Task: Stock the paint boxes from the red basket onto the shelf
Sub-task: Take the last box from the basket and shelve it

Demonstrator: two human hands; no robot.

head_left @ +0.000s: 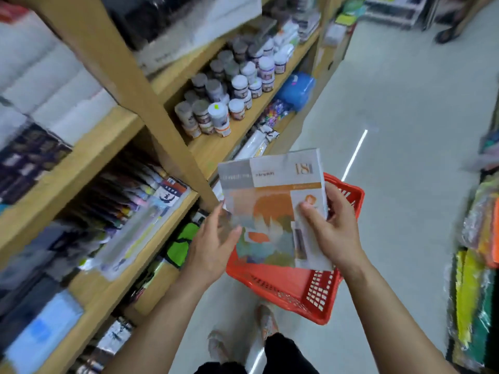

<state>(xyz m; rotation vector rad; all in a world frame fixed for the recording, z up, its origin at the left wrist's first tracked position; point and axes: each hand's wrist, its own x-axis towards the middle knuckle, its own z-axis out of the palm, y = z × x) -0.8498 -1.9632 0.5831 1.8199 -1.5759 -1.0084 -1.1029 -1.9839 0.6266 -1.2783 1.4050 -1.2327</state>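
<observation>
A flat paint box (pixel 272 201) with a grey, white and orange cover marked "18" is held above the red basket (pixel 297 287), which stands on the floor. My right hand (pixel 329 225) grips its right edge, thumb on the cover and fingers behind. My left hand (pixel 213 244) is at the box's lower left edge, thumb touching the cover, fingers loosely spread. The wooden shelf (pixel 113 147) stands to my left, its boards full of goods. The box hides most of the basket's inside.
Paint jars (pixel 229 93) fill the middle shelf board, and marker packs (pixel 127 198) sit lower left. A rack of coloured sheets (pixel 478 265) lines the right edge. Pale floor (pixel 391 130) runs down the aisle. My feet (pixel 243 336) are just behind the basket. Someone's sandalled foot (pixel 448 33) is far ahead.
</observation>
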